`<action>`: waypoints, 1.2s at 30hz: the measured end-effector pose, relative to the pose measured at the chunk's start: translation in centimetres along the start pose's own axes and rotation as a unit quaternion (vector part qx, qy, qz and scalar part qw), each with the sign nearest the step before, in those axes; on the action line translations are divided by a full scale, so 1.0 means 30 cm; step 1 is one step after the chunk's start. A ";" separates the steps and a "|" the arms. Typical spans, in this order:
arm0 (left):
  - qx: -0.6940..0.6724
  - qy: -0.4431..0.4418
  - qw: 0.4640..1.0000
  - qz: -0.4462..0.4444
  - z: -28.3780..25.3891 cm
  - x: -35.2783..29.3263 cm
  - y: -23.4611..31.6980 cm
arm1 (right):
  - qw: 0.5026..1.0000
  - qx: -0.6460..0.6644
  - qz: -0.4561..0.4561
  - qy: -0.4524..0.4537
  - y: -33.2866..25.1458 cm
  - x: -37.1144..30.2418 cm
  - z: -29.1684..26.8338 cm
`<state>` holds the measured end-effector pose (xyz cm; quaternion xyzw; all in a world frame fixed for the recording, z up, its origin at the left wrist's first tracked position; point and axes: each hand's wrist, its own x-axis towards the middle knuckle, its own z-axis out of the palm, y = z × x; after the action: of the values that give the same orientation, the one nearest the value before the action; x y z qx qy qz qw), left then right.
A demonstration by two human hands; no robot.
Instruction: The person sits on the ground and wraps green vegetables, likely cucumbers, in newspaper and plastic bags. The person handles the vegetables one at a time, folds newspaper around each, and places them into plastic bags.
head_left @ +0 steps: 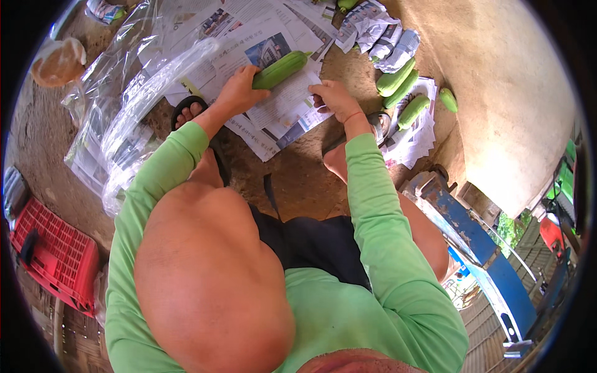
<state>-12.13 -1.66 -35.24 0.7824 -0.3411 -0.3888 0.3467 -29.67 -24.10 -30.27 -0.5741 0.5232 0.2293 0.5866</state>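
Key relation: the green cucumber (283, 70) lies up and to the right of the left hand (239, 90), on top of the spread newspaper (264, 124). Long axis is diagonal: near end at lower left, in the left hand's grip, far tip at upper right, free and pointing away from the body. Left hand is partly closed round that near end, thumb on the body side, fingers at the end and far side. Right hand (337, 99) is off the cucumber, lower right of its free tip, apart from it. Its fingers are curled with only a small opening, right at the sheet's right edge; can't tell if they pinch paper or just touch it. So left is the nearer hand, in contact; right is nearer the free tip, on the paper side. Bare cucumbers (413, 112) and paper-wrapped bundles (398, 50) sit to the right, clear of both hands.
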 end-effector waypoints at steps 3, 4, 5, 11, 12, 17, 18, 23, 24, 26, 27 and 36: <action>0.027 0.005 1.000 0.013 -0.009 0.021 -0.014 | 0.999 0.034 -0.014 0.000 -0.068 -0.004 0.007; 0.029 0.006 0.999 0.025 -0.013 0.027 -0.019 | 0.998 0.052 -0.021 -0.003 -0.089 -0.002 0.008; 0.030 0.008 0.999 0.037 -0.019 0.033 -0.025 | 0.998 0.064 -0.016 0.011 -0.109 0.004 0.018; -0.171 0.012 0.985 -0.024 -0.037 0.050 -0.035 | 0.972 0.234 0.005 -0.035 -0.166 0.077 0.048; -0.246 0.006 0.968 -0.051 -0.046 0.044 -0.032 | 0.966 0.254 -0.007 -0.055 -0.170 0.092 0.057; -0.163 0.058 0.984 0.033 -0.070 -0.046 -0.041 | 0.937 0.321 -0.068 -0.119 -0.175 0.162 0.086; -0.120 0.087 0.987 0.062 -0.067 -0.071 -0.037 | 0.932 0.335 -0.069 -0.118 -0.192 0.149 0.103; -0.169 0.151 0.974 -0.001 -0.029 -0.063 -0.080 | 0.948 0.293 -0.095 -0.075 -0.266 0.102 0.165; -0.175 0.153 0.972 -0.029 -0.032 -0.055 -0.089 | 0.953 0.277 -0.107 -0.066 -0.276 0.094 0.176; -0.202 0.154 0.963 -0.093 -0.027 -0.047 -0.103 | 0.960 0.243 -0.131 -0.047 -0.289 0.077 0.199; -0.224 0.150 0.955 -0.127 -0.027 -0.044 -0.093 | 0.968 0.147 -0.203 -0.007 -0.279 0.092 0.208; 0.049 0.291 0.953 0.063 -0.026 -0.007 -0.075 | 0.492 -0.644 -0.537 0.233 -0.209 0.112 0.279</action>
<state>-10.97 -0.07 -36.62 0.8543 -0.2928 -0.1045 0.4164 -20.13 -19.05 -32.23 -0.9949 -0.0616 0.0012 -0.0803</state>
